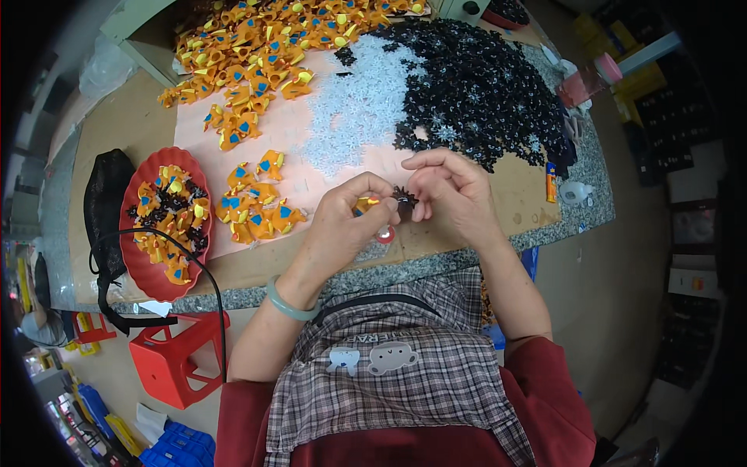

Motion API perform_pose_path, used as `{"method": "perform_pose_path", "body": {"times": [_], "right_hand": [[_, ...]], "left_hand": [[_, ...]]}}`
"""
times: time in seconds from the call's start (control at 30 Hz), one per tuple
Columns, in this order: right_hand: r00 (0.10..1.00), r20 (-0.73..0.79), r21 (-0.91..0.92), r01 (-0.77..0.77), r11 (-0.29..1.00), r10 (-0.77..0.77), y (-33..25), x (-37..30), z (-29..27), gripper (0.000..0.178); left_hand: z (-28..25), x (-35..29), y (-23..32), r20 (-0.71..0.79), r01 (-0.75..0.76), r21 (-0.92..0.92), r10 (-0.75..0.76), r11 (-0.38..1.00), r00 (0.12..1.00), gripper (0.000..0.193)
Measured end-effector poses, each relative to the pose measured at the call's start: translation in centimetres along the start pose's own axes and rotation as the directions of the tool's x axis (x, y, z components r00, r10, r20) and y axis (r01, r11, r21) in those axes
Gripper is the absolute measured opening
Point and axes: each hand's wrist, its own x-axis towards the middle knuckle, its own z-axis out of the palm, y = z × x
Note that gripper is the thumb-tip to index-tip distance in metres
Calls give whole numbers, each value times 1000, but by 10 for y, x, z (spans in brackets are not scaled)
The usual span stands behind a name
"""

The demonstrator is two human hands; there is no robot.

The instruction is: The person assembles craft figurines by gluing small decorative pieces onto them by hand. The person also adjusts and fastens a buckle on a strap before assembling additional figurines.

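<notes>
Close to the table's front edge, my two hands meet. My left hand (346, 218) is closed, thumb against fingers, on a small orange and yellow plastic figure part (363, 205), mostly covered by the fingers. The thumb and fingertips of my right hand (455, 191) pinch a small black spiky piece (405, 198), which sits right beside the left fingertips. Whether the two pieces are joined I cannot tell. Just below the hands is a small round silver and red thing (385, 233). Left of them lies a group of orange figure parts (261, 206) with blue and yellow patches.
A red scalloped tray (140, 257) holds orange and black pieces, with a black mesh bag (105, 202) beside it. Heaps of orange parts (264, 47), clear-white pieces (354, 109) and black pieces (482, 86) cover the back. A small bottle (576, 192) lies right; a red stool (175, 358) stands below.
</notes>
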Motion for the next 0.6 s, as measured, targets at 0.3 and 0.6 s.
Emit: {"method": "perform_pose_path", "body": {"times": [0.3, 0.6], "right_hand": [[999, -32, 55, 18, 998, -17, 4, -14, 31, 19], [910, 84, -417, 402, 815, -406, 6, -8, 23, 19]], "left_hand": [[-3, -17, -7, -178, -33, -120, 11, 992, 984, 9], [-5, -26, -2, -136, 65, -334, -116, 940, 984, 12]]}}
